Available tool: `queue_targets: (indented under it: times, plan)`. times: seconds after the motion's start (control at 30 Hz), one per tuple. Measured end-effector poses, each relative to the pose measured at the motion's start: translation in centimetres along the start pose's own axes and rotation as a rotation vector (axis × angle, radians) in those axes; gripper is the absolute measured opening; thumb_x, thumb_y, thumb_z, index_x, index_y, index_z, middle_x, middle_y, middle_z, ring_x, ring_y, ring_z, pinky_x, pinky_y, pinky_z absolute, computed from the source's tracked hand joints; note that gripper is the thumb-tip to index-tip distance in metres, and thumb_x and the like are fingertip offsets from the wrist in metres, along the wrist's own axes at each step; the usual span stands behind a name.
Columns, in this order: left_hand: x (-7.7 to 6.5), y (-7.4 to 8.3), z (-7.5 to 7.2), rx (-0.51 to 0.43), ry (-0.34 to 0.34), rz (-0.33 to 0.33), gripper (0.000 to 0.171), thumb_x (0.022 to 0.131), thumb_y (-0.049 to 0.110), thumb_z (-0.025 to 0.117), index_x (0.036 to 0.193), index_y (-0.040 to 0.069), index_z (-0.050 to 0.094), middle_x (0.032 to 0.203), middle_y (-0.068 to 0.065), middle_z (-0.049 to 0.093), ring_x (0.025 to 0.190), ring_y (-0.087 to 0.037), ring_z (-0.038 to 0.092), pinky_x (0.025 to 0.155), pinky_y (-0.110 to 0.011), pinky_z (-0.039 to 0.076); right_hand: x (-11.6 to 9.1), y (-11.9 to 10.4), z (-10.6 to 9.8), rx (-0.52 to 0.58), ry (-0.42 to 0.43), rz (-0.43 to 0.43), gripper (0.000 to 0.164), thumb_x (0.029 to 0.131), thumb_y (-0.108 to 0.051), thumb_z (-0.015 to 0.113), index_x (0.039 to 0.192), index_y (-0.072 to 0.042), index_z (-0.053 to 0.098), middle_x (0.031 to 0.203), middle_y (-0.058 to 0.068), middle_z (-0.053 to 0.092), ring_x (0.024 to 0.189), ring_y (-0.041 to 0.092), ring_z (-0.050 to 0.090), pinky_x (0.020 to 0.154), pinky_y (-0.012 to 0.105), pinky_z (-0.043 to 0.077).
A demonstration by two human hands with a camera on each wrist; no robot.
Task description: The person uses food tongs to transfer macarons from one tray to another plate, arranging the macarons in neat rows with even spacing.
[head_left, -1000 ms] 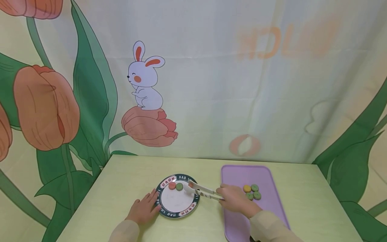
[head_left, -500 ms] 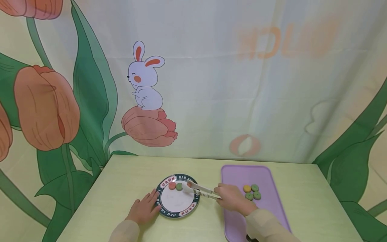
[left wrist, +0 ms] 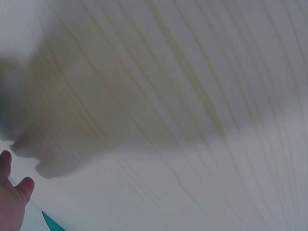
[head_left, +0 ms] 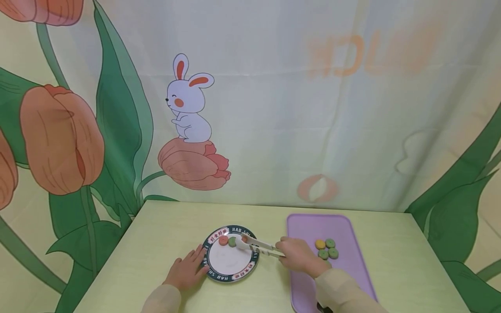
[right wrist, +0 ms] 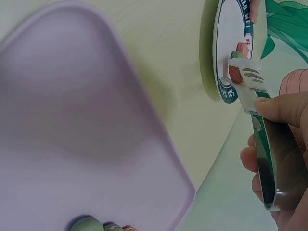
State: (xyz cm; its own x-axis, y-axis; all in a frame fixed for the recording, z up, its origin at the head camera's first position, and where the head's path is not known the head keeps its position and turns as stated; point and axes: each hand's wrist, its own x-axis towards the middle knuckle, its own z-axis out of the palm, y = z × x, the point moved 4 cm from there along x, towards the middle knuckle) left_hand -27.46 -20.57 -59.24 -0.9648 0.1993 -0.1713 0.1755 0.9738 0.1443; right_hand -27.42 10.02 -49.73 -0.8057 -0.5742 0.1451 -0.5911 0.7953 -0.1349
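My right hand (head_left: pixel 299 256) grips a pair of tongs (head_left: pixel 268 251) with white tips, reaching over the right part of the plate. Between the tips is a reddish-brown round cookie (right wrist: pixel 235 74). The white plate (head_left: pixel 228 264) has a dark green lettered rim. On it lie a pink-red cookie (head_left: pixel 223 240) and a green cookie (head_left: pixel 232 241) side by side; the tong tips partly cover the green one. My left hand (head_left: pixel 185 270) lies at the plate's left rim, fingers extended, fingertips right at the edge. Only a thumb and finger (left wrist: pixel 21 190) appear in the left wrist view.
A purple tray (head_left: pixel 307 226) lies to the right, under my right forearm. Several green cookies (head_left: pixel 333 253) and a yellow cookie (head_left: pixel 320 244) sit on it. A dark object (head_left: pixel 324 308) shows beneath the right sleeve. A printed curtain (head_left: pixel 266 108) hangs behind the table.
The tongs and my right hand have shifted slightly left, bringing the held cookie closer to the green one on the plate. My left hand has stayed at the rim.
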Motion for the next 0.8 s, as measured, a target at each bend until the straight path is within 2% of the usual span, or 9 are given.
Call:
queue_targets:
  times: [0.8]
  plan:
    - [0.00,-0.17,0.18,0.012,0.013,0.003,0.067,0.087,0.056,0.034,0.138,0.013,0.031,0.146,-0.005,0.026,0.129,-0.031,0.032,0.098,-0.060,0.028,0.85,-0.52,0.38,-0.027,-0.002,-0.014,0.009,0.069,-0.013,0.064,0.077,-0.009,0.061,0.067,-0.004,0.050,0.051,0.009,0.039,0.042,0.022,0.032]
